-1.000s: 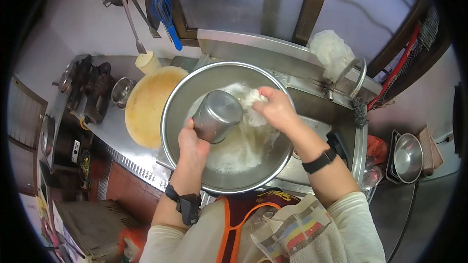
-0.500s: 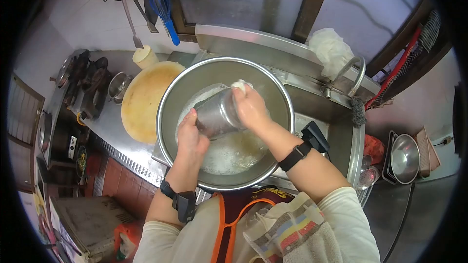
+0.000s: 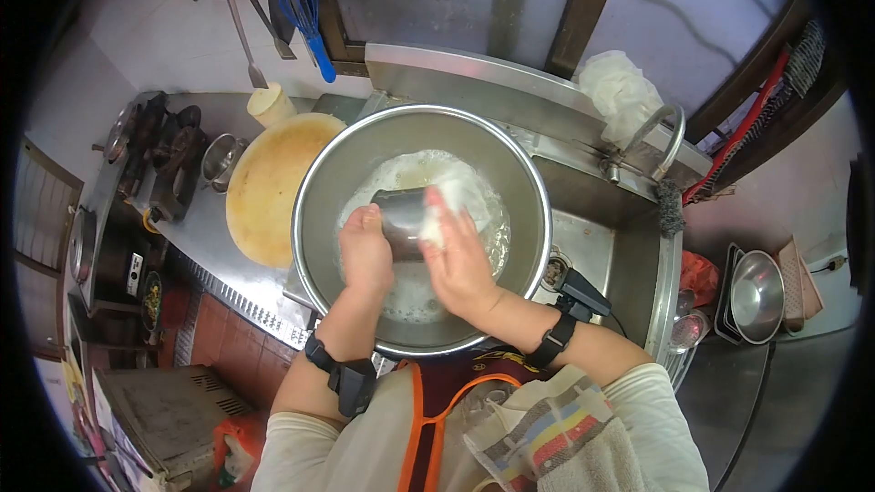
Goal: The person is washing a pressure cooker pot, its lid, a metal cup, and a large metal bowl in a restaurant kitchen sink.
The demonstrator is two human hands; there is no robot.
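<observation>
My left hand (image 3: 366, 251) grips one end of a shiny metal canister (image 3: 401, 219), its fingers wrapped around the edge. The canister lies on its side over soapy water (image 3: 410, 169) inside a large metal pot (image 3: 524, 182). Against the canister's other end, my right hand (image 3: 463, 264) presses a wet white cloth (image 3: 465, 196). The canister's right end is hidden behind this hand and the cloth.
The pot stands partly over a steel sink (image 3: 629, 219) with a curved faucet (image 3: 673, 141). To its left are a round cutting board (image 3: 273, 191) and a small metal bowl (image 3: 221, 162). A blue whisk (image 3: 305, 23) hangs on the wall. Metal bowls (image 3: 756, 296) stand at right.
The canister has turned from a slant to nearly level and sits nearer the pot's middle. My right hand has moved down and nearer my body, with the cloth now spread against the canister.
</observation>
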